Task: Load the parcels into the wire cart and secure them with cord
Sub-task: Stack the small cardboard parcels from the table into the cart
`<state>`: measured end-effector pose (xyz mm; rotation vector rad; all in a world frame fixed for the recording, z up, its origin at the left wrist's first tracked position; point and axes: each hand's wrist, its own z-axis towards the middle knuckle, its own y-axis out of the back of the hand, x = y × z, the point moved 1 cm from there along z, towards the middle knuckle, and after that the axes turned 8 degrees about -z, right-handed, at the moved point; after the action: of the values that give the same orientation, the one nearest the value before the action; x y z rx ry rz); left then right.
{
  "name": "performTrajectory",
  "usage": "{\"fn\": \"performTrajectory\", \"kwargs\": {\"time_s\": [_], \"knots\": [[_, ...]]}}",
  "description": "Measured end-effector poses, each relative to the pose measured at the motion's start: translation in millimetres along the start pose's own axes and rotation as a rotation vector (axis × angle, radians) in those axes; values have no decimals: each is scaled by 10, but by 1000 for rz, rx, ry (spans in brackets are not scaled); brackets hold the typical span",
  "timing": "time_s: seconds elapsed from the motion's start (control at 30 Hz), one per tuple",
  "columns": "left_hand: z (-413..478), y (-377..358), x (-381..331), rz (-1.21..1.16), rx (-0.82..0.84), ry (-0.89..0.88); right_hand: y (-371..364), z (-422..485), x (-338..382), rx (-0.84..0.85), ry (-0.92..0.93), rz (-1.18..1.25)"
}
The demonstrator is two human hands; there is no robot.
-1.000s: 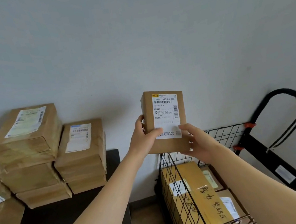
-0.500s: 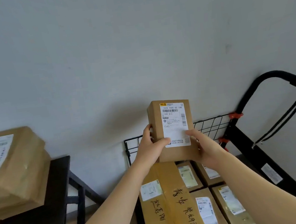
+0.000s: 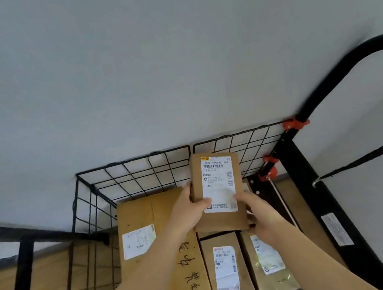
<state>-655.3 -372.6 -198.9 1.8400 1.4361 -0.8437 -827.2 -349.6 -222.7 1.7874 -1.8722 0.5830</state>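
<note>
Small parcel (image 3: 218, 188) hangs over the wire cart (image 3: 137, 169), held between both grips. The left grip (image 3: 187, 212) clamps its left edge and the right grip (image 3: 260, 211) its lower right corner. Its label faces the camera, and its long axis points away toward the wall.

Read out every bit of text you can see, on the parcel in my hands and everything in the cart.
"1045-00 108": top line of the label on the held parcel; first group unclear.
"1045": same label, left edge.
Handwritten characters on the large box: cannot read them.
Labels on the middle parcel, the right parcel and the large box, all in the wire cart: too blurred.
</note>
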Motion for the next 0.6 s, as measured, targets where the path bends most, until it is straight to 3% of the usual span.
{"fn": "performTrajectory", "kwargs": {"time_s": [0.33, 0.6], "knots": [[1124, -349, 912, 171, -20, 102, 186, 1371, -532, -55, -152, -111], [1466, -486, 1464, 219, -36, 256, 85, 1930, -947, -45, -196, -118]]}}
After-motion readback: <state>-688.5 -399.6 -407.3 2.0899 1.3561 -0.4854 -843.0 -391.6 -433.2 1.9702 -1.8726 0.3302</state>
